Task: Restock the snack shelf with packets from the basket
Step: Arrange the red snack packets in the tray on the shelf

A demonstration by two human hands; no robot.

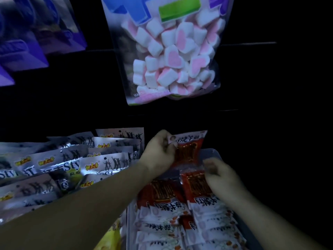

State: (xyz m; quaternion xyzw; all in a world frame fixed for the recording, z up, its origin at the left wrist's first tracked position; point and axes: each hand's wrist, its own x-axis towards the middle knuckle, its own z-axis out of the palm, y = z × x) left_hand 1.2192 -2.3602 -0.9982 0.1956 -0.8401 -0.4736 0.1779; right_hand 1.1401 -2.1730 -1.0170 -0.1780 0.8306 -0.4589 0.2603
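A red packet (189, 150) stands upright at the back of the row, its white header pinched near the top left corner by the left hand (158, 152); thumb and fingers are closed on that corner, so this grip has hold of the packet. It looks like the placing step: the packet is being set into, or straightened in, its slot behind the others, above a clear tray (210, 152) whose rim shows just to its right. Below it, more red packets (180, 210) of the same kind lie overlapped in two columns running toward the camera, red windows up and white printed ends toward the viewer. The right hand (219, 175) rests on the upper right packet of that stack; its fingers are curled and blurred, touching the film, but I cannot tell whether they are closed on it or only pressing it flat. The next move, as I judge it, calls for letting the held packet settle square against the back and then freeing the left grip without tipping it, while the right steadies or lifts the next one. To the left lie silver packets (72, 165), fanned in rows. A marshmallow bag (171, 56) hangs above. The basket is not clearly in view.
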